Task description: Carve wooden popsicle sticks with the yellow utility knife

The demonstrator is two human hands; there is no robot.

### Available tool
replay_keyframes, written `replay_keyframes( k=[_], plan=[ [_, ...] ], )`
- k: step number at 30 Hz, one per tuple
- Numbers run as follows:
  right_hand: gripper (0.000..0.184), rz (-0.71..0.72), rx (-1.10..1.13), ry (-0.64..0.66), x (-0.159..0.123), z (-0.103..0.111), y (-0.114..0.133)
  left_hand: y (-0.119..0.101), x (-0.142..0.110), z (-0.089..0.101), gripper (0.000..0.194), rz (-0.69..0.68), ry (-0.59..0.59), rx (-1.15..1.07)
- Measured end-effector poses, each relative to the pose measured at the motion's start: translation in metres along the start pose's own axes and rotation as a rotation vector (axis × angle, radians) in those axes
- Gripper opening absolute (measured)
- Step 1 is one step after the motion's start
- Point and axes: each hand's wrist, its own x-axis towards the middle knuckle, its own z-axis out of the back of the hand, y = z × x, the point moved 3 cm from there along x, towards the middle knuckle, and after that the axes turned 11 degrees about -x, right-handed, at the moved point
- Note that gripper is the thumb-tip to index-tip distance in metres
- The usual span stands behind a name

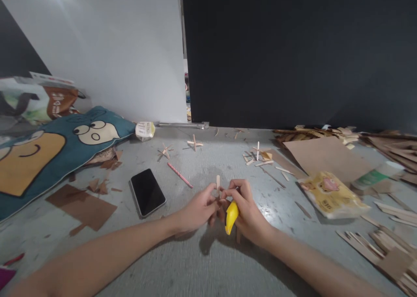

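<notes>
My left hand (203, 205) pinches a short wooden craft stick (218, 181), whose rounded end stands up above the fingertips. Close against it, my right hand (246, 212) is closed around a yellow tool (231, 218) with a dark edge; its working end is hidden by the fingers. The fingertips of both hands meet near the lower part of the stick. Another bit of wood (238, 235) shows under my right hand. Beyond the hands stand small crossed-stick pieces, one (195, 144) near the middle and another (165, 151) further left.
A black phone (147, 192) and a pink pencil (180, 175) lie left of the hands. Further left are brown cardboard (81, 208) and a blue cartoon cushion (65, 158). On the right are a yellow packet (332, 195), a green-white tube (378, 175) and loose sticks (387, 245).
</notes>
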Motion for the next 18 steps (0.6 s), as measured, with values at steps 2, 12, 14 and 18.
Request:
replay_keyframes(
  k=[2,12,14,18],
  plan=[
    [0.021,0.0,-0.004,-0.067,0.0019,0.0024,-0.0007,-0.0009,0.0003,-0.0001,0.025,-0.015,0.001,0.008],
    [0.026,-0.003,-0.022,-0.188,0.0078,0.0063,-0.0009,0.0013,-0.0002,0.0014,0.033,-0.025,0.027,0.113],
    [0.027,0.0,-0.005,-0.158,0.0072,0.0063,-0.0008,0.0025,0.0004,0.0016,0.037,-0.021,0.032,0.111],
    [0.023,-0.036,0.001,-0.11,0.0056,0.0052,-0.0031,0.0013,0.0004,-0.0004,0.042,-0.01,0.042,0.146]
  ],
)
